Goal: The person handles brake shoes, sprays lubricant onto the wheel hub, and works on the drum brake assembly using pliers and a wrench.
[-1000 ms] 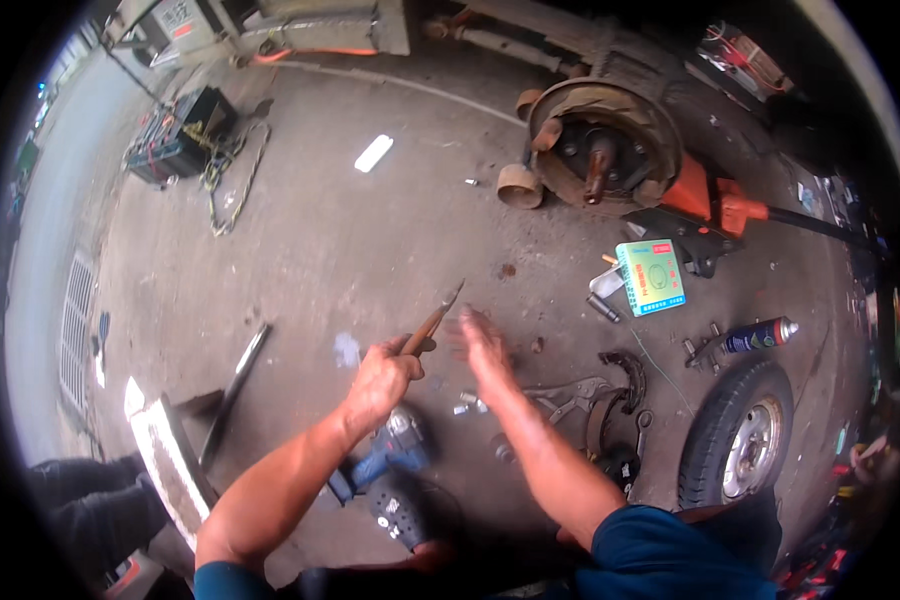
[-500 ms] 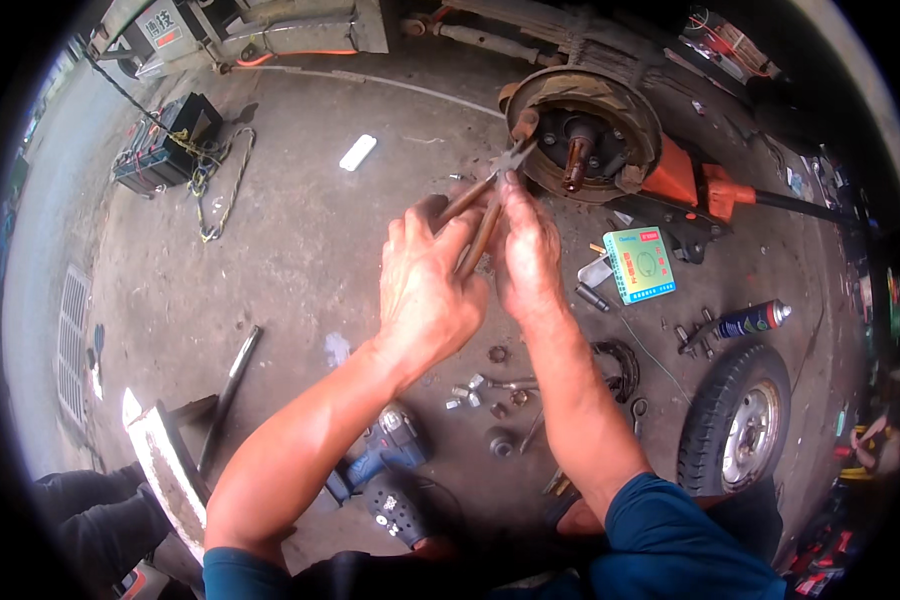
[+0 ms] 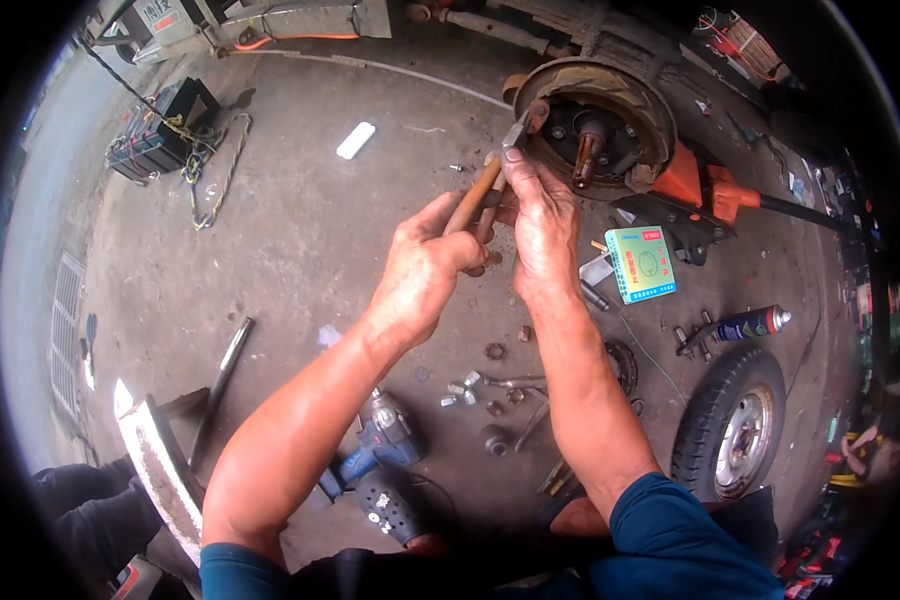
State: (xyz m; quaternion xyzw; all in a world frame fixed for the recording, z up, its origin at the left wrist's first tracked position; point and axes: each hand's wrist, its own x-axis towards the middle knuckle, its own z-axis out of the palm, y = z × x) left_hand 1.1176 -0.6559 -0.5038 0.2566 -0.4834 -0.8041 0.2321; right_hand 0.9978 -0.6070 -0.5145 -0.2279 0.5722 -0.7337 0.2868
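My left hand [image 3: 417, 268] is closed round the worn brown handles of a pair of pliers [image 3: 478, 193]. My right hand [image 3: 545, 215] is closed too, with its thumb pressed by the pliers' metal head. The jaws point up at the left edge of a rusty drum brake assembly [image 3: 550, 80], close to a rust-brown rounded part [image 3: 538, 113] there. Whether the jaws touch that part I cannot tell. A greasy splined axle shaft [image 3: 587, 158] sticks out from the brake's middle, to the right of my hands.
An orange jack [image 3: 682, 180] stands beside the brake. Nearby lie a green-yellow box [image 3: 642, 264], a spray can [image 3: 753, 323] and a wheel [image 3: 732, 425]. Nuts [image 3: 467, 385] and a blue impact wrench [image 3: 382, 440] lie below my hands. A battery [image 3: 163, 130] stands far left.
The pliers have turned, and their handles, spread before, now look nearer together. My left hand has shifted its hold, and my right hand has moved slightly right. The view has shifted a little.
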